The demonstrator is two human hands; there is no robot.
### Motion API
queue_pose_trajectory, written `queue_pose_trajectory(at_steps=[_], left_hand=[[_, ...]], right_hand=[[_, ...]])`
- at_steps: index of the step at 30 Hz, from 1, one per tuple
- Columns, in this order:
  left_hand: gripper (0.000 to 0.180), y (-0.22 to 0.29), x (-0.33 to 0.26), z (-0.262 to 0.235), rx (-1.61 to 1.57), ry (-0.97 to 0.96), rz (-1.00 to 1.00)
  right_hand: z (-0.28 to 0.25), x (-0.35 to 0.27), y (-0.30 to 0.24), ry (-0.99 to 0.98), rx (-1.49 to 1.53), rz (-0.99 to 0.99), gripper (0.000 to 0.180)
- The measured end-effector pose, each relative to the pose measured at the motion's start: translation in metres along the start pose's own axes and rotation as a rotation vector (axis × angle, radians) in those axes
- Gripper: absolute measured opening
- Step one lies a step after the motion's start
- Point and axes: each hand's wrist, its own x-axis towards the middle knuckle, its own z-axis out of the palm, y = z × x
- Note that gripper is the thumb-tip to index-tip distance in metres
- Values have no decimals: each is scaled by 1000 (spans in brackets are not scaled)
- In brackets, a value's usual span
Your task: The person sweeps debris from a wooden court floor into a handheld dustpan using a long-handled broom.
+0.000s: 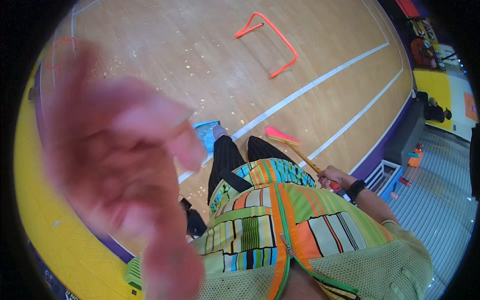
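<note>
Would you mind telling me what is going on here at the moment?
A person in a patterned vest grips a pink-headed broom by its handle with the right hand. The left hand, open and blurred, is raised close to the camera. Partly hidden behind it, a blue dustpan sits by one shoe. Pale bits are scattered across the floor, where an orange frame also rests.

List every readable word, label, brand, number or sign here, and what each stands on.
Dark strip, lower left edge: pale lettering, partly cut off; wording not copied here.
Orange panel, far right: any marking is too small to read.
Yellow surface, left: a small pale mark, too unclear to read.
Broom and patterned vest: no lettering that I can make out.
</note>
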Motion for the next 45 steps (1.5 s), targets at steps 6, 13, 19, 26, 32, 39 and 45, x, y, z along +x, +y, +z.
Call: queue_pose_trajectory(at_steps=[6,13,19,26,32,39,45], left_hand=[[34,50,24,-24,215,-329,225],[32,39,39,24,345,-302,327],[31,27,41,34,441,-270,362],[29,-3,43,23,544,-168,333],[28,-20,43,4,487,-65,309],[26,-24,43,24,463,-30,393],[25,-46,37,6,557,115,395]], right_hand=[[5,6,-15,-11,13,66,19],[-40,4,-38,-221,325,257,25],[-97,22,-57,-220,434,390,24],[-126,39,-42,-289,388,351,23],[-153,54,-49,-400,483,277,22],[-157,50,-120,-406,319,85,22],[-165,86,-122,-437,262,82,23]])
